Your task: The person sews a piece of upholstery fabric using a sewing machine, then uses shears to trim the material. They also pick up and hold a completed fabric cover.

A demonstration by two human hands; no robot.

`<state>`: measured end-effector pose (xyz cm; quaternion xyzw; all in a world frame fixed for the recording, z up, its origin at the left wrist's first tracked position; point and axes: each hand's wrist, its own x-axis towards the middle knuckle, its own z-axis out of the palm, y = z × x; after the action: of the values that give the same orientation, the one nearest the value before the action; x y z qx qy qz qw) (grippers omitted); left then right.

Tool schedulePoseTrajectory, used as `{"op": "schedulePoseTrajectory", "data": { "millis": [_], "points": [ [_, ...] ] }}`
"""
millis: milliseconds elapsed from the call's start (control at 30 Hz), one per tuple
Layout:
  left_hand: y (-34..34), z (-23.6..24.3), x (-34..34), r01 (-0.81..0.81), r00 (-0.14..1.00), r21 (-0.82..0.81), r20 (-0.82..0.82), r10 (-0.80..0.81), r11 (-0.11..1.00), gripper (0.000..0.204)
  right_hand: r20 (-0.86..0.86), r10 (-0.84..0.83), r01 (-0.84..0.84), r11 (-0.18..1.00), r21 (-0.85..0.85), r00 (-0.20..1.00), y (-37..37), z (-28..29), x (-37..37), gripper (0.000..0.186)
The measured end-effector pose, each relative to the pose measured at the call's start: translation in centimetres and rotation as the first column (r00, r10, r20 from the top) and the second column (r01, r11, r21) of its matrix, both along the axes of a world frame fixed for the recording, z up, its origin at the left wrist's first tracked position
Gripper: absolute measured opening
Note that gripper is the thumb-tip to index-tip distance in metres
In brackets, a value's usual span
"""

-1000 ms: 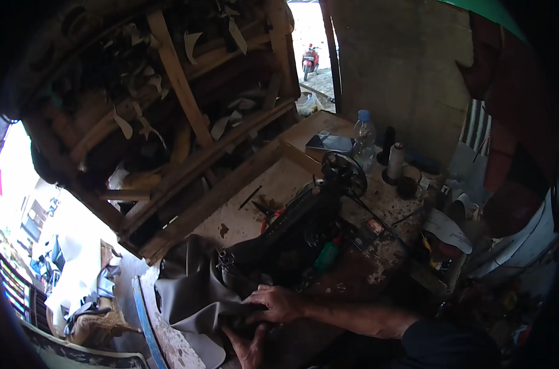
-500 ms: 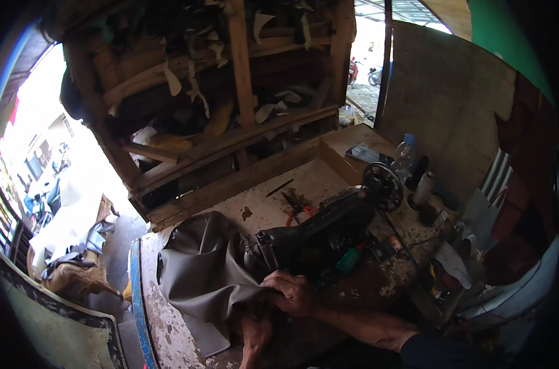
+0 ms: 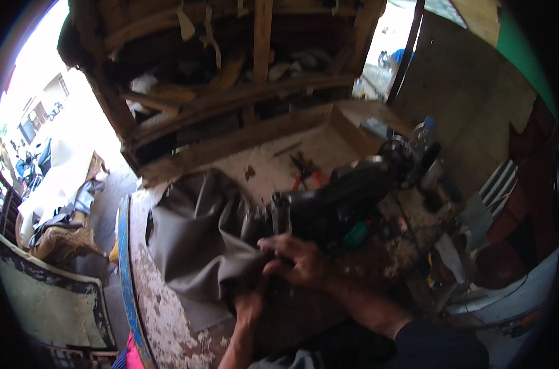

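A large sheet of grey-brown leather-like material [image 3: 193,234] lies in folds on the worn table [image 3: 162,307], against the needle end of a black sewing machine [image 3: 347,190]. My right hand [image 3: 295,261] grips the edge of that material just in front of the needle bar [image 3: 279,212], fingers bent over it. Lower and to the left, my left hand [image 3: 248,307] reaches into the folds; its fingers are hidden there. Red-handled pliers [image 3: 313,181] lie behind the machine, and a small green object [image 3: 356,232] is under its arm. The picture is slightly blurred.
A wooden furniture frame [image 3: 261,43] rises behind the table. A water bottle [image 3: 422,134] stands by the handwheel [image 3: 402,160], with a spool [image 3: 432,175] nearby. Scraps [image 3: 451,258] crowd the right side. Draped material [image 3: 64,240] and parked motorbikes [image 3: 30,166] show at the left.
The view has turned, shifting the machine and table within the picture. My right hand stays at the needle end on the material; my left hand stays low among the folds.
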<state>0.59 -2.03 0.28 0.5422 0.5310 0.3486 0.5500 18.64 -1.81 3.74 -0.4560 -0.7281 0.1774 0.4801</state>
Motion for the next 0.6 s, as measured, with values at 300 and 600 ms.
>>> {"op": "schedulePoseTrajectory", "data": {
  "millis": [300, 600],
  "points": [
    [-0.2, -1.5, 0.2, -0.178, 0.984, -0.102, -0.013, 0.178, 0.979, 0.076, 0.017, -0.148, 0.148, 0.985, -0.089, 0.989, -3.0, -4.2, 3.8, 0.021],
    [-0.5, -2.6, -0.3, -0.048, 0.987, -0.014, 0.152, 0.05, 0.999, 0.061, 0.113, 0.094, -0.091, 0.995, -0.03, 0.989, 0.1, -5.6, 3.9, 0.028]
  ]
}}
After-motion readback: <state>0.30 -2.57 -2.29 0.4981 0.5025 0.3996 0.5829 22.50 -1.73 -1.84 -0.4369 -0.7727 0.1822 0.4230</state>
